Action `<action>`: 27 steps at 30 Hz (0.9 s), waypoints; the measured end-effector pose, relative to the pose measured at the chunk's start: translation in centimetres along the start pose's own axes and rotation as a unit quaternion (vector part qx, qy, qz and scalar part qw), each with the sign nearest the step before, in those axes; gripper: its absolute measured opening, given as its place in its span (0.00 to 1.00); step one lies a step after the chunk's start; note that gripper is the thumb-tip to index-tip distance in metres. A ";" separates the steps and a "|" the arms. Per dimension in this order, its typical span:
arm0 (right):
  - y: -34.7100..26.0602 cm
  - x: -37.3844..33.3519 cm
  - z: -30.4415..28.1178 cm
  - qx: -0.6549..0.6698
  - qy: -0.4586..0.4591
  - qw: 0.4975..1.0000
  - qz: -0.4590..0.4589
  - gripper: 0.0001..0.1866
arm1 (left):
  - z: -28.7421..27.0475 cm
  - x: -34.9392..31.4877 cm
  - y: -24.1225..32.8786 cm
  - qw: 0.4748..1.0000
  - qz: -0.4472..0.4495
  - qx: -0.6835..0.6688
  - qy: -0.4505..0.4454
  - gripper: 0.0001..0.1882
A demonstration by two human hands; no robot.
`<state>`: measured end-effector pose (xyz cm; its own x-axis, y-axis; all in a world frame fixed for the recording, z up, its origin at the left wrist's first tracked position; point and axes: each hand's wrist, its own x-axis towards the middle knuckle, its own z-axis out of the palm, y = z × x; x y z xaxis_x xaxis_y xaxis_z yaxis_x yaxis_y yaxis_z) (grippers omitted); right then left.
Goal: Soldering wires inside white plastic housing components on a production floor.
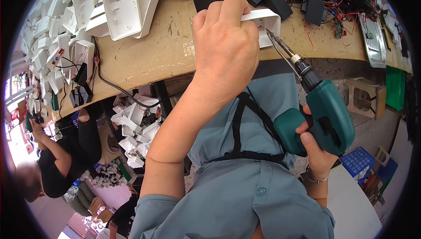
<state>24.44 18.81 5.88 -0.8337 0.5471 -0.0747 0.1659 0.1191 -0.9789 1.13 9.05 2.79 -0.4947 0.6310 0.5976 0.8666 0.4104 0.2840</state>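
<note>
My left hand [226,42] is closed on a white plastic case [271,18] at the front edge of the workbench, its fingers over the case's left side. The case's hollow inside shows toward me. In my right hand [319,156] is a green soldering gun [333,112], gripped by its handle with the fingers near the trigger. Its dark metal tip, with a thin tube alongside, points up and left at the inside of the case. Whether the tip touches the case I cannot tell.
White plastic cases [123,11] are heaped at the left of the bench [153,59]. Black parts [315,9], circuit boards and red wires lie at the back right, beside a metal tray [372,42]. A stool [364,96] stands right; another person [57,160] sits left.
</note>
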 end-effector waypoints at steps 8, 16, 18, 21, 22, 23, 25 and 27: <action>-0.1 -0.1 0.2 0.006 0.012 1.000 0.001 0.28 | -0.1 0.1 0.1 1.000 -0.001 0.003 -0.003 0.03; 0.0 0.1 -0.1 0.032 0.045 0.998 -0.043 0.31 | -0.3 -0.4 -0.1 0.999 0.020 0.024 -0.017 0.05; 0.0 0.3 0.0 0.041 0.057 0.996 -0.048 0.31 | -0.4 -0.6 -0.1 0.999 0.024 0.031 -0.015 0.06; 0.0 0.7 0.4 0.088 0.081 0.991 -0.056 0.33 | -0.6 -0.5 0.2 0.999 0.031 0.044 0.007 0.08; 0.1 0.9 0.4 0.126 0.091 0.986 -0.060 0.34 | -0.7 -0.6 0.4 0.998 0.033 0.051 0.025 0.10; 0.2 1.2 0.4 0.128 0.090 0.986 -0.061 0.34 | -0.8 -0.7 0.6 0.998 0.034 0.053 0.026 0.10; 0.6 1.8 0.4 0.216 0.063 0.973 -0.048 0.36 | -1.1 -1.3 1.0 0.995 0.023 0.072 0.070 0.14; 0.9 2.5 0.6 0.244 0.051 0.967 -0.045 0.37 | -1.6 -1.4 1.3 0.995 0.024 0.084 0.055 0.15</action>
<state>22.18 19.78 4.67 -0.7723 0.6352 0.0088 -0.1938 -0.2224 -0.9555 3.04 7.61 3.50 -0.4347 0.5802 0.6888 0.8612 0.4915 0.1295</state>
